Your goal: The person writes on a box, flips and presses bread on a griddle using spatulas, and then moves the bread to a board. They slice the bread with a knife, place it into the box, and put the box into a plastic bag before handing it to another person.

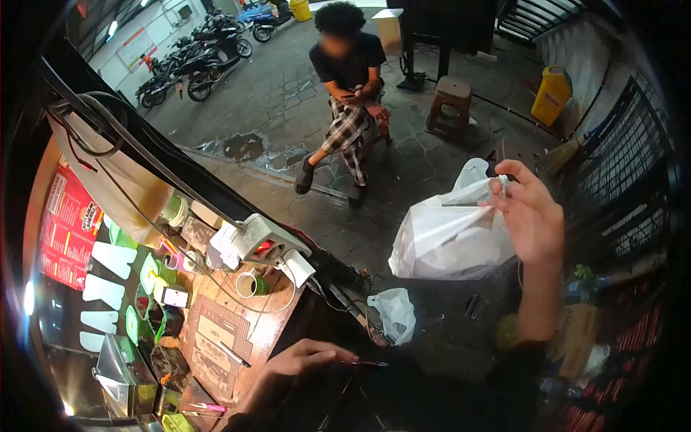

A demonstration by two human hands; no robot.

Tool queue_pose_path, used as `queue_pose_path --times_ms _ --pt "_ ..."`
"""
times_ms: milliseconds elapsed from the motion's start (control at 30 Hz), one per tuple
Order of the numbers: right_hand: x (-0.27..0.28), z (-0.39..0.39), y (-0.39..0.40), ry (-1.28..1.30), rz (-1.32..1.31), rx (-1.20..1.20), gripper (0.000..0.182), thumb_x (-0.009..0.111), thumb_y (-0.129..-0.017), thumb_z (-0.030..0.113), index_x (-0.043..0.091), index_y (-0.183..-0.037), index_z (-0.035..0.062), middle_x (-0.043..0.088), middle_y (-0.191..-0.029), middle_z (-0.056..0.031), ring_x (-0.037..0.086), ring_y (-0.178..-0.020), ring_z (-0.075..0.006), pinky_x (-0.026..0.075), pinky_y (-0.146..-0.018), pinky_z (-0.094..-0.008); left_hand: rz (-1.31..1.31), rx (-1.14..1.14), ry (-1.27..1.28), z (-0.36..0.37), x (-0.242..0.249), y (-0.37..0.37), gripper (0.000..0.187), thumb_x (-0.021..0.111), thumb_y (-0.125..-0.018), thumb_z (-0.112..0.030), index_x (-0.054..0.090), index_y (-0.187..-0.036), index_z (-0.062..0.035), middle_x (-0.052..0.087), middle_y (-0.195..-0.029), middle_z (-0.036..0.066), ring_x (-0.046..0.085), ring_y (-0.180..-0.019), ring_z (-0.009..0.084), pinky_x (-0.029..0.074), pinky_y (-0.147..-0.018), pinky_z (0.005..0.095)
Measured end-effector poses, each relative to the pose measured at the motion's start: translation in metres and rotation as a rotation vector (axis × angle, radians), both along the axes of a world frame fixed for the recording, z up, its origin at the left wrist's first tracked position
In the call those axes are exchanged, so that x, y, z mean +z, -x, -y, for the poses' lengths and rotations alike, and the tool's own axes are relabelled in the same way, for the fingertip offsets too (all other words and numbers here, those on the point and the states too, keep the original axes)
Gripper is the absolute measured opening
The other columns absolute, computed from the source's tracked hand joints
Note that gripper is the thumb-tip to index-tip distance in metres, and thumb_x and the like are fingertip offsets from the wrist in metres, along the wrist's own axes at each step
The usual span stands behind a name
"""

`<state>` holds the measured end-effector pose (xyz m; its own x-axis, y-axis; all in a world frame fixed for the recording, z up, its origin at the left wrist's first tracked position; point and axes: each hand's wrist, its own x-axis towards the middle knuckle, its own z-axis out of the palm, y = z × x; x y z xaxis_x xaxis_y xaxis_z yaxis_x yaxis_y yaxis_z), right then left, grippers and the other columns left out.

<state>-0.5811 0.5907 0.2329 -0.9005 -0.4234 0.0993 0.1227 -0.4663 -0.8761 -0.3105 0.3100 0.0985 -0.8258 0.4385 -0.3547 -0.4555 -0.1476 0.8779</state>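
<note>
My right hand is raised out past the counter and grips the handles of a filled white plastic bag, which hangs from my fingers. My left hand rests low at the counter's edge with a thin dark pen-like stick at its fingertips. A second, smaller crumpled white bag lies just below the hanging one.
A person sits on a stool on the pavement ahead. The wooden counter carries a green cup, a power strip, cables and small tubs. A brown stool, a yellow jerry can and parked motorbikes stand beyond.
</note>
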Motion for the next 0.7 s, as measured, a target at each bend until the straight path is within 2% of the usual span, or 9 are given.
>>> queue_pose_path --times_ms 67,167,200,300,367,433,500,633,700 --pt "-0.020 0.009 0.021 0.066 0.047 0.073 0.035 0.056 -0.079 0.011 0.050 -0.110 -0.0036 0.053 -0.084 -0.0035 0.050 -0.074 -0.0096 0.042 -0.077 -0.0279 -0.225 -0.040 0.063 0.008 0.038 0.003 0.032 0.052 -0.094 -0.023 0.062 -0.105 0.0055 0.060 -0.115 0.020 0.057 -0.108 0.0298 0.042 -0.095 0.0393" --pt "-0.034 0.028 0.040 0.081 0.047 0.085 0.033 0.057 -0.079 0.013 0.052 -0.109 -0.0027 0.052 -0.082 -0.0019 0.048 -0.068 -0.0071 0.042 -0.073 -0.0267 -0.598 0.020 -0.108 -0.001 0.083 0.019 0.025 0.051 -0.092 -0.015 0.064 -0.091 0.0062 0.063 -0.109 0.021 0.057 -0.107 0.0348 0.043 -0.093 0.0428" --pt "-0.042 0.034 0.048 0.076 0.027 0.079 0.034 0.057 -0.080 0.013 0.052 -0.109 -0.0026 0.052 -0.082 -0.0016 0.048 -0.068 -0.0067 0.041 -0.073 -0.0262 -0.671 0.029 -0.159 -0.005 0.092 0.025 0.028 0.051 -0.091 -0.016 0.063 -0.101 0.0071 0.063 -0.106 0.023 0.057 -0.105 0.0380 0.042 -0.092 0.0458" --pt "-0.053 0.056 0.066 0.060 -0.022 0.026 0.032 0.058 -0.080 0.014 0.053 -0.108 -0.0015 0.053 -0.084 -0.0010 0.048 -0.069 -0.0049 0.041 -0.070 -0.0243 -0.609 0.207 -0.277 -0.029 0.122 0.046 0.043 0.054 -0.087 -0.027 0.059 -0.111 0.0084 0.063 -0.105 0.026 0.058 -0.104 0.0377 0.041 -0.094 0.0471" --pt "-0.060 0.069 0.076 0.046 -0.040 0.009 0.031 0.059 -0.080 0.014 0.054 -0.107 -0.0013 0.053 -0.086 -0.0014 0.048 -0.070 -0.0051 0.041 -0.069 -0.0243 -0.569 0.441 -0.402 -0.060 0.135 0.056 0.061 0.043 -0.094 -0.041 0.054 -0.112 0.0156 0.060 -0.098 0.035 0.056 -0.101 0.0465 0.042 -0.088 0.0554" --pt "-0.072 0.079 0.092 0.042 -0.036 0.038 0.029 0.060 -0.081 0.016 0.056 -0.104 -0.0006 0.053 -0.086 -0.0015 0.050 -0.074 -0.0074 0.042 -0.069 -0.0244 -0.525 0.224 -0.659 -0.068 0.134 0.075 0.084 0.049 -0.084 -0.059 0.038 -0.129 0.0100 0.049 -0.120 0.033 0.047 -0.116 0.0422 0.031 -0.100 0.0535" --pt "-0.076 0.089 0.103 0.028 -0.040 0.029 0.029 0.060 -0.081 0.017 0.057 -0.103 -0.0005 0.052 -0.083 -0.0010 0.050 -0.073 -0.0084 0.043 -0.069 -0.0245 -0.594 0.064 -0.900 -0.082 0.128 0.093 0.094 0.050 -0.081 -0.066 0.032 -0.137 0.0075 0.044 -0.129 0.033 0.045 -0.122 0.0397 0.026 -0.106 0.0510" --pt "-0.085 0.109 0.122 0.051 -0.007 0.036 0.029 0.063 -0.080 0.021 0.059 -0.100 0.0005 0.052 -0.081 -0.0013 0.051 -0.073 -0.0105 0.046 -0.070 -0.0287 -0.662 0.018 -1.029 -0.084 0.124 0.107 0.074 0.045 -0.090 -0.053 0.044 -0.127 0.0110 0.054 -0.115 0.032 0.052 -0.110 0.0404 0.037 -0.096 0.0483" --pt "-0.096 0.113 0.135 0.106 0.062 0.111 0.028 0.064 -0.079 0.021 0.060 -0.098 0.0013 0.053 -0.082 -0.0022 0.052 -0.074 -0.0115 0.047 -0.071 -0.0309 -0.528 0.208 -0.871 -0.074 0.115 0.085 0.073 0.041 -0.091 -0.054 0.054 -0.114 0.0139 0.059 -0.100 0.035 0.055 -0.102 0.0475 0.042 -0.088 0.0557"
